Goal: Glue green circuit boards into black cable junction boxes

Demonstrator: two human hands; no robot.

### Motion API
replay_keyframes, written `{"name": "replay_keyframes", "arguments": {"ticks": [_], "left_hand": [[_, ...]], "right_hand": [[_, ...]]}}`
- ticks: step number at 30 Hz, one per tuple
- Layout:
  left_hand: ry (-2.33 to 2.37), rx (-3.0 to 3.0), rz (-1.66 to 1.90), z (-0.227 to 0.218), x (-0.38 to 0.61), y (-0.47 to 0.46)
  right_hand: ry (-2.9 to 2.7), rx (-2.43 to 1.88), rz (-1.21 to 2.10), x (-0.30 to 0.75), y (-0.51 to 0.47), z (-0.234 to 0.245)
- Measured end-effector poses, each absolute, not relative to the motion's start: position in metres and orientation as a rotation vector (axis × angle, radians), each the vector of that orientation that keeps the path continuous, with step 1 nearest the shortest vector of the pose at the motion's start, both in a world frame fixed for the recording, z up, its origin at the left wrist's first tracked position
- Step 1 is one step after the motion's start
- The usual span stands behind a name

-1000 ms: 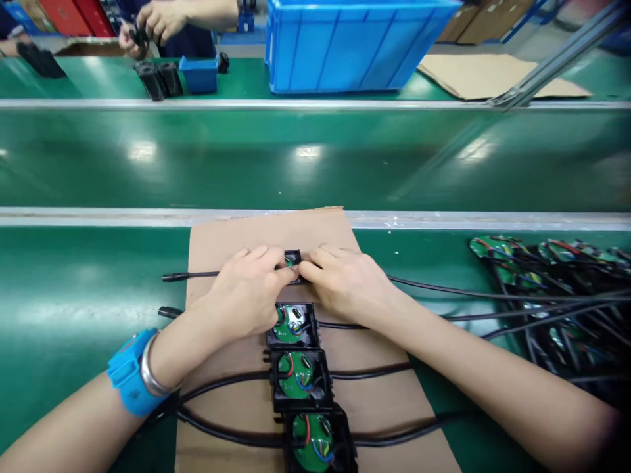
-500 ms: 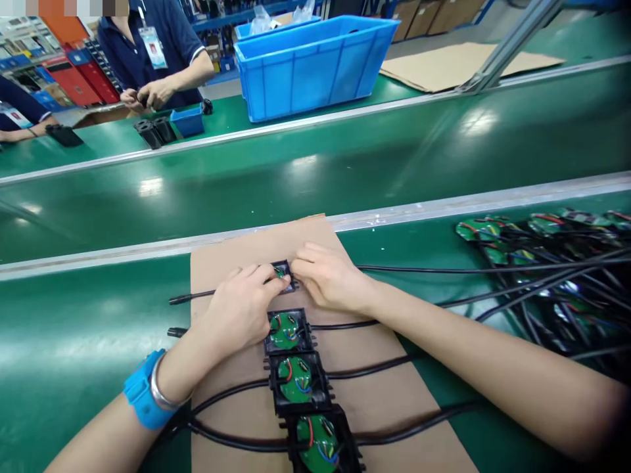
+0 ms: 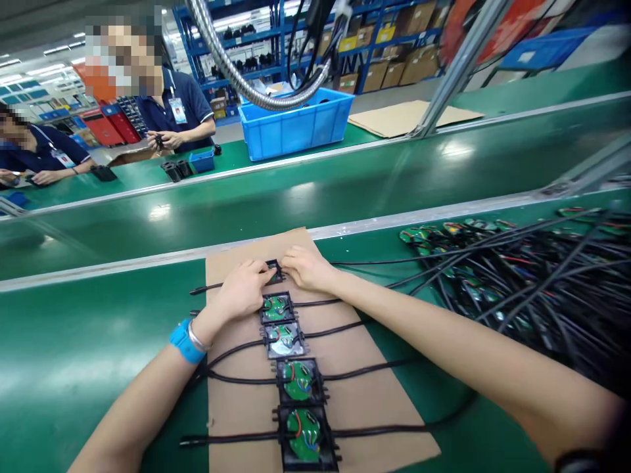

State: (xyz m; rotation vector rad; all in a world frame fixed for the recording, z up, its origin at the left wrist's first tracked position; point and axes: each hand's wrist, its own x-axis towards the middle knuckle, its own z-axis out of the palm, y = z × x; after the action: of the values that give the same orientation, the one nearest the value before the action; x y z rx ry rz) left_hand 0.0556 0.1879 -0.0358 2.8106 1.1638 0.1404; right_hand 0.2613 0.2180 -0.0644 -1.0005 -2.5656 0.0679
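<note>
Both my hands meet at the far end of a cardboard sheet (image 3: 246, 407). My left hand (image 3: 243, 289) and my right hand (image 3: 306, 267) have their fingers closed on a small black box (image 3: 274, 271) with a green board inside and a black cable running out each side. Below it lies a row of several more black boxes with green boards (image 3: 277, 307) and coloured wires, each with cables left and right. A blue strap and a metal bangle (image 3: 187, 340) sit on my left wrist.
A tangled pile of black cables with green boards (image 3: 513, 276) lies at the right. A green conveyor belt (image 3: 315, 190) runs beyond the sheet. Across it are two people at work, a blue crate (image 3: 296, 128), black parts (image 3: 176, 171) and flat cardboard (image 3: 409, 117).
The view has tilted up and pulled back, so more boxes in the row and the people across the belt show. My hands stay on the same small box.
</note>
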Motion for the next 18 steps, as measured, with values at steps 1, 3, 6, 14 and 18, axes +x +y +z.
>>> {"name": "replay_keyframes", "arguments": {"ticks": [1, 3, 6, 14, 18], "left_hand": [[1.16, 2.808, 0.155, -0.034, 0.054, 0.187], [1.176, 2.797, 0.209, -0.025, 0.045, 0.174], [1.202, 2.762, 0.302, -0.007, 0.019, 0.125], [1.305, 2.569, 0.219, -0.034, -0.012, -0.008], [1.311, 2.558, 0.257, -0.047, -0.011, -0.01]], "right_hand": [[-2.584, -1.021, 0.076, 0.262, 0.214, -0.056], [-2.605, -1.065, 0.071, 0.269, 0.196, -0.035], [-2.612, -1.088, 0.113, 0.291, 0.138, -0.004], [-2.679, -1.267, 0.553, 0.335, 0.001, -0.028], [-2.648, -1.283, 0.511, 0.334, -0.008, -0.026]]}}
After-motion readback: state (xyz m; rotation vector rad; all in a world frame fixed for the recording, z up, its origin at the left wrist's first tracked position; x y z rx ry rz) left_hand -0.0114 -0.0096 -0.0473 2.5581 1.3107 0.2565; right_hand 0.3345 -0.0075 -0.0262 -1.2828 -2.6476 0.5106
